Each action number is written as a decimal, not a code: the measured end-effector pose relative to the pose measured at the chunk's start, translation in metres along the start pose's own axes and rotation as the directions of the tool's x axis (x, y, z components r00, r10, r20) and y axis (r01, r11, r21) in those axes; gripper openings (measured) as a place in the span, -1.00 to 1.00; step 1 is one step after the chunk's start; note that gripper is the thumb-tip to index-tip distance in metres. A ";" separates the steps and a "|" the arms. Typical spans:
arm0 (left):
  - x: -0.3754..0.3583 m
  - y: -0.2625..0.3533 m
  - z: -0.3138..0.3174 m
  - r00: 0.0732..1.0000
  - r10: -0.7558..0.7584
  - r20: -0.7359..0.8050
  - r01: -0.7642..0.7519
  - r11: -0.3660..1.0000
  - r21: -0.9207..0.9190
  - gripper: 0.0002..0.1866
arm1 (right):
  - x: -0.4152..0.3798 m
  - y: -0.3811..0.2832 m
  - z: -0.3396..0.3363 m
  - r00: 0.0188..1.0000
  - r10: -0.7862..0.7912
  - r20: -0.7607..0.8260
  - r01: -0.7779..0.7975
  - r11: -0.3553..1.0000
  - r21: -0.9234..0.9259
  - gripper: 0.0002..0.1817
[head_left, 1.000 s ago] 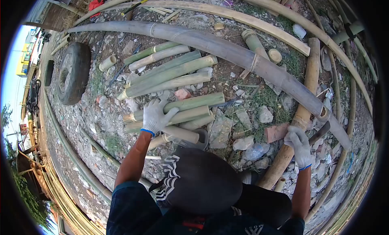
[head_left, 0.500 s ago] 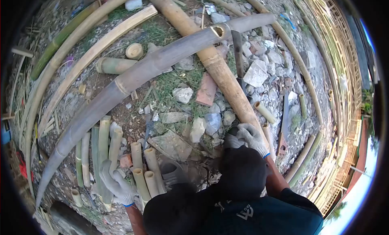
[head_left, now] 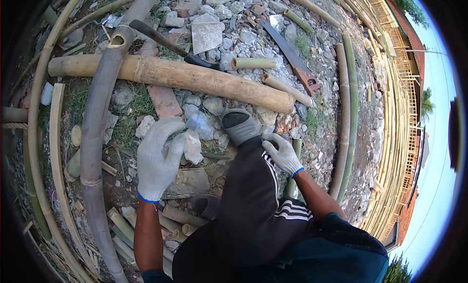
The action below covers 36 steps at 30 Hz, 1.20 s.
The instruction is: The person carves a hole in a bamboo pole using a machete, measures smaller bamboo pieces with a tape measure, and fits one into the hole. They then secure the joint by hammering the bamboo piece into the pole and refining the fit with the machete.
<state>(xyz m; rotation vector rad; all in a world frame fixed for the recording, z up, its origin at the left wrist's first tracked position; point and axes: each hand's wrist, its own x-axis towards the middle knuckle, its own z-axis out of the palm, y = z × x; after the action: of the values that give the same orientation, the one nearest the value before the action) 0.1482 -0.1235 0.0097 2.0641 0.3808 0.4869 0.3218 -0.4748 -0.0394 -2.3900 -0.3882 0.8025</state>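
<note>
My left hand [head_left: 160, 158], in a grey-white knit glove with a blue cuff, is raised over the rubble. Its thumb stands apart from the curved fingers, and nothing is between them. Beside my shoe [head_left: 241, 128] is my right hand [head_left: 282, 155], gloved the same way, with thumb and fingers apart and empty. A thick tan bamboo pole [head_left: 195, 81] lies just beyond both hands. It crosses a long grey bamboo pole [head_left: 92, 131] that has a hole cut near its far end. A machete [head_left: 158, 39] with a black handle rests by the tan pole.
A handsaw [head_left: 287, 53] lies on the stones at the upper right, near a short bamboo piece [head_left: 253, 63]. Several cut bamboo lengths [head_left: 122, 224] are at lower left. A brick [head_left: 164, 101] and broken concrete [head_left: 207, 35] litter the ground. Long poles [head_left: 342, 117] run along the right.
The view has turned, so the tan pole now lies crosswise. My left hand has left the cut bamboo lengths and moved forward. My right hand has come off the tan pole's end.
</note>
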 end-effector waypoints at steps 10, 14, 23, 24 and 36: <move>-0.045 -0.040 -0.025 0.915 -0.385 0.119 0.384 0.923 0.027 -0.75 | -0.107 0.130 -0.010 0.969 0.155 -0.193 -0.225 0.877 -0.425 -0.46; -0.071 -0.056 -0.034 0.848 -0.530 0.000 0.530 0.847 -0.042 -0.72 | -0.039 0.098 -0.013 0.961 -0.177 -0.211 0.045 0.857 -0.514 -0.13; -0.141 -0.003 0.015 0.807 -0.590 0.009 0.571 0.778 -0.260 -0.72 | 0.022 0.059 -0.047 0.998 -0.061 -0.029 0.040 0.878 -0.476 -0.33; -0.154 0.001 0.028 0.790 -0.612 0.030 0.583 0.736 -0.343 -0.70 | 0.014 0.002 -0.056 0.999 0.048 -0.006 -0.047 0.930 -0.364 -0.38; -0.109 0.046 0.062 0.718 -0.676 -0.165 0.461 0.639 -0.616 -0.16 | 0.060 -0.274 0.082 0.505 0.018 0.863 0.361 0.904 -0.231 -0.26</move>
<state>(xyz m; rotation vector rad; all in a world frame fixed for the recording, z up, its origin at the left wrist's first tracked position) 0.0864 -0.2413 -0.0007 1.1778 0.9971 0.5163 0.2935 -0.1967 0.0468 -2.0121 -1.2760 1.9508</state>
